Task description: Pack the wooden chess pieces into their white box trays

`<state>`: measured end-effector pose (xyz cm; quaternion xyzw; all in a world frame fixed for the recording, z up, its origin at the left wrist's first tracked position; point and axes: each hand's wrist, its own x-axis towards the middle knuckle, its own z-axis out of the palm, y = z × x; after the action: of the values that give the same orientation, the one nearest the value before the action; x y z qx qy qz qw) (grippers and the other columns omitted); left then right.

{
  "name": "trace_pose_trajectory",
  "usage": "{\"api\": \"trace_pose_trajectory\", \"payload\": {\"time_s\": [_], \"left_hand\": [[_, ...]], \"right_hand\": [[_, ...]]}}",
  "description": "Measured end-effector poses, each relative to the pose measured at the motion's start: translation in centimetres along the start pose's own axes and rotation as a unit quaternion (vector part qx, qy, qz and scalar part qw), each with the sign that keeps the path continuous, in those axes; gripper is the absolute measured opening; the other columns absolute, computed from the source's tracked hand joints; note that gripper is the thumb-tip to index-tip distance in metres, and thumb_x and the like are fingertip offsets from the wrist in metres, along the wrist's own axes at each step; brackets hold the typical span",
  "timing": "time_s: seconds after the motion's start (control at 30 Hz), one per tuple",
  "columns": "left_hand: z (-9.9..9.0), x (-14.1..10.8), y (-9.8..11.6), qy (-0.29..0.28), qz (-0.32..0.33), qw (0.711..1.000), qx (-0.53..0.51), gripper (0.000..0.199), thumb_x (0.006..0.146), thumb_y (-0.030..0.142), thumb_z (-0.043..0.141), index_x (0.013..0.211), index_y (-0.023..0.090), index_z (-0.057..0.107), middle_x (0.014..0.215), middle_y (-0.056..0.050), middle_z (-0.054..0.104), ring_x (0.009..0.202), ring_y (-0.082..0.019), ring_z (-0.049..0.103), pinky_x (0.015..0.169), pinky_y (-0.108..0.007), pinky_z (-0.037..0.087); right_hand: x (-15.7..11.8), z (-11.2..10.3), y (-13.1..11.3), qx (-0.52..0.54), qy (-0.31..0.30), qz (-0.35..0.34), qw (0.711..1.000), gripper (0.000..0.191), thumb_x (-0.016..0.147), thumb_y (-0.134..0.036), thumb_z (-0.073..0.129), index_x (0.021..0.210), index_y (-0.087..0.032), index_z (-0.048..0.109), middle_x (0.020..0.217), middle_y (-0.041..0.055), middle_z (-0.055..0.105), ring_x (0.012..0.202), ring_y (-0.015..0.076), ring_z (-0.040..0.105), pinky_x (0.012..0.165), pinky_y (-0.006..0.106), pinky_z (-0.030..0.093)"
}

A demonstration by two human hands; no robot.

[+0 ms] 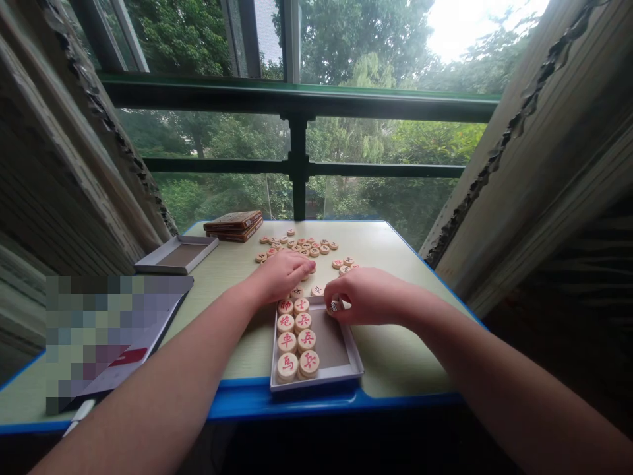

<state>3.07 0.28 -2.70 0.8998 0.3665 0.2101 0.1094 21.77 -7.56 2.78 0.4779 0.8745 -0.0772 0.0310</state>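
Head view: right hand (353, 295), thumb and fingers pinched around a dark-lettered piece (333, 306), held at the far right corner of a white box (353, 353). Box sat at the near edge of the desk (390, 359); two columns of red-lettered pieces (306, 340) filled its left side. Left hand (287, 272) lay palm down, fingers loosely extended, just beyond the box; whether it gripped anything, could not tell. Loose pieces (314, 252) lay scattered beyond.
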Motion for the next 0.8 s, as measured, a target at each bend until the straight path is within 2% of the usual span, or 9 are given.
{"api": "trace_pose_trajectory", "payload": {"time_s": [0.13,0.27,0.37,0.43,0.53,0.67,0.8], "left_hand": [[0.2,0.0,0.0,0.009,-0.011,1.000,0.001,0.052,0.091,0.046,0.025,0.096,0.021,0.071,0.110,-0.004,0.067,0.108,-0.021,0.054,0.100,-0.034,0.037],[0.4,0.0,-0.2,-0.006,-0.023,0.999,-0.028,0.055,0.091,0.048,0.022,0.098,0.021,0.070,0.113,-0.001,0.066,0.114,-0.020,0.052,0.103,-0.032,0.035],[0.5,0.0,-0.3,-0.003,-0.037,0.998,-0.050,0.055,0.091,0.048,0.023,0.096,0.021,0.071,0.112,-0.001,0.067,0.115,-0.021,0.051,0.103,-0.033,0.035],[0.5,0.0,-0.3,-0.006,-0.045,0.997,-0.055,0.055,0.090,0.049,0.024,0.096,0.021,0.071,0.114,-0.001,0.066,0.118,-0.022,0.049,0.105,-0.035,0.033],[0.6,0.1,-0.3,-0.014,-0.063,0.996,-0.057,0.054,0.089,0.051,0.026,0.099,0.022,0.071,0.117,-0.001,0.064,0.126,-0.024,0.042,0.106,-0.038,0.031],[0.3,0.2,-0.5,-0.038,-0.040,0.997,-0.062,0.049,0.088,0.049,0.031,0.101,0.023,0.070,0.119,-0.001,0.063,0.124,-0.024,0.044,0.106,-0.038,0.032],[0.0,0.2,-0.6,-0.040,-0.032,0.997,-0.061,0.048,0.087,0.047,0.032,0.101,0.022,0.070,0.119,-0.003,0.063,0.121,-0.022,0.048,0.104,-0.034,0.035]], "right_hand": [[-0.1,-0.3,0.4,0.016,0.006,-0.005,1.000,0.017,0.070,-0.032,0.058,0.083,-0.025,0.067,0.071,0.0008,0.063,0.055,0.0124,0.051,0.049,0.024,0.030],[-0.3,-1.1,1.6,0.064,-0.038,0.032,0.997,0.028,0.071,-0.041,0.060,0.088,-0.019,0.065,0.072,0.0024,0.062,0.051,0.0109,0.051,0.047,0.023,0.032],[-0.2,-1.3,2.4,0.080,-0.099,0.068,0.990,0.033,0.070,-0.048,0.059,0.073,-0.015,0.064,0.064,0.0034,0.061,0.050,0.0113,0.050,0.047,0.023,0.033],[-0.1,-1.2,2.5,0.117,-0.168,0.094,0.974,0.040,0.073,-0.052,0.053,0.064,-0.015,0.062,0.055,0.0026,0.057,0.047,0.0113,0.048,0.046,0.024,0.034],[-0.1,-1.0,2.0,0.179,-0.242,0.123,0.946,0.035,0.077,-0.044,0.050,0.060,-0.014,0.060,0.047,-0.0002,0.052,0.041,0.0098,0.045,0.045,0.024,0.036],[0.0,-0.8,1.5,0.231,-0.274,0.117,0.926,0.028,0.078,-0.032,0.047,0.055,-0.016,0.053,0.042,-0.0026,0.049,0.036,0.0083,0.042,0.042,0.022,0.034],[0.2,-0.6,2.0,0.267,-0.299,0.107,0.910,0.030,0.081,-0.032,0.046,0.055,-0.016,0.050,0.043,-0.0017,0.054,0.034,0.0082,0.044,0.038,0.021,0.030]]}}
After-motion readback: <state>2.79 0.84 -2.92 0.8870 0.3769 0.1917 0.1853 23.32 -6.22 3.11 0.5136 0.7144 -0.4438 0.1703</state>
